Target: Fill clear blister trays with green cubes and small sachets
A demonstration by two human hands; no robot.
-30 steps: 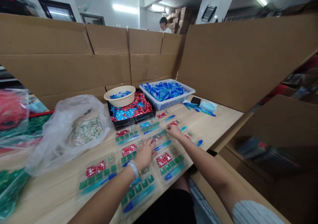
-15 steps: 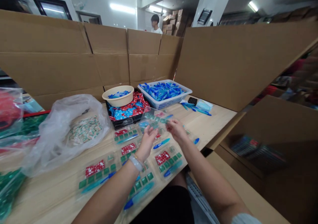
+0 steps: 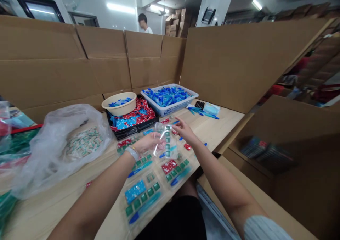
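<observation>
My left hand [image 3: 148,143] is closed on a clear plastic packet [image 3: 165,140] with small green squares in it, held upright above the table. My right hand [image 3: 183,130] reaches forward beside that packet with its fingers stretched out over the packets at the back of the rows. Several filled clear packets [image 3: 175,169] holding red or blue sachets, green squares and a blue pen lie in rows on the wooden table [image 3: 225,121] under both arms.
A white basket of blue pens [image 3: 170,99], a cream bowl [image 3: 119,104] and a black tray of red and blue sachets [image 3: 134,118] stand at the back. A clear bag of small sachets [image 3: 63,142] lies left. Cardboard walls [image 3: 239,62] surround the table; a person stands beyond them.
My left hand lifted a clear packet off the rows and now holds it upright. My right hand let go of it and stretched forward. The view swung right.
</observation>
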